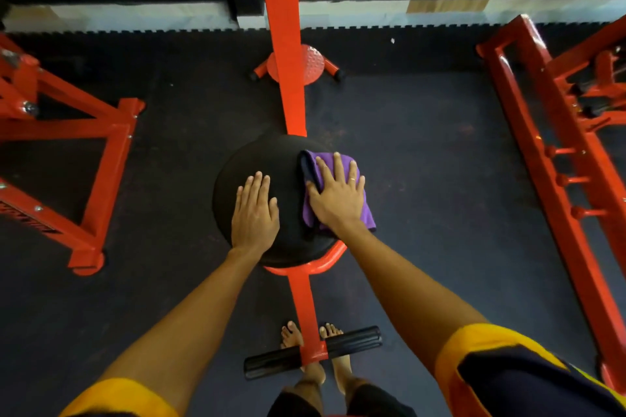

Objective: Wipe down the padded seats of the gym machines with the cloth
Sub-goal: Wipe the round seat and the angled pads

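pressing flat, the right hand [335,195] spreads open on the purple cloth [338,189] atop the round black seat [250,159]; the left hand [255,211] rests open, empty, beside it.

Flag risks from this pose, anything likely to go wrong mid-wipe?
1. The purple cloth overhangs the right edge of the round black seat; the right hand could push it off.
2. Bare feet sit against the foam roller bar; a stubbed toe seems possible.
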Available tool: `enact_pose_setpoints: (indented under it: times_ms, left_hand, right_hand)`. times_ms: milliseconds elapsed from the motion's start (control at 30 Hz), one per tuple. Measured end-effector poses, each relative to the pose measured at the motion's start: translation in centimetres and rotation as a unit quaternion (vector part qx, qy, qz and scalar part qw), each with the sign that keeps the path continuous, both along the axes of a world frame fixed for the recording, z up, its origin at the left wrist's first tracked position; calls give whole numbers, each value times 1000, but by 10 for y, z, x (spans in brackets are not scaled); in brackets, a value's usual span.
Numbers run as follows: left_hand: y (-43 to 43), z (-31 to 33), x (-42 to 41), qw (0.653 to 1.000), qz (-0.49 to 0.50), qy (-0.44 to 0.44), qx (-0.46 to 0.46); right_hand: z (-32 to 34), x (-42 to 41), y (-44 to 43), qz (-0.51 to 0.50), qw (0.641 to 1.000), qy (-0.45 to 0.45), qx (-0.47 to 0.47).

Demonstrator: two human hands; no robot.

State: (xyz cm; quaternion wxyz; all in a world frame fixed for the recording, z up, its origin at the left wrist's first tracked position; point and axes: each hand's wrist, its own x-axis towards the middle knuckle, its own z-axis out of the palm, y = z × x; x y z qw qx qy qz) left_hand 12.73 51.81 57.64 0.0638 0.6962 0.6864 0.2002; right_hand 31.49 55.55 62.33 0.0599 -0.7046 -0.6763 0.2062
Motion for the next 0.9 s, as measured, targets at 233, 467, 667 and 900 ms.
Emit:
enact_pose_setpoints:
  times_ms: [233, 467, 667, 900]
  left_hand:
    - [-28, -5, -5, 995, 88, -54, 12]
    - [-46, -8, -6, 981, 148, -123, 20]
    - [-75, -13, -27, 984, 112, -141, -10]
    - [-88, -9, -22, 977, 143, -155, -38]
  right_hand:
    - [-8, -26, -74, 225, 970, 5, 88]
    - [-4, 22, -14, 242, 966, -72, 62]
    - [-2, -53, -58, 262, 961, -55, 74]
    - [-8, 17, -65, 412, 904, -44, 108]
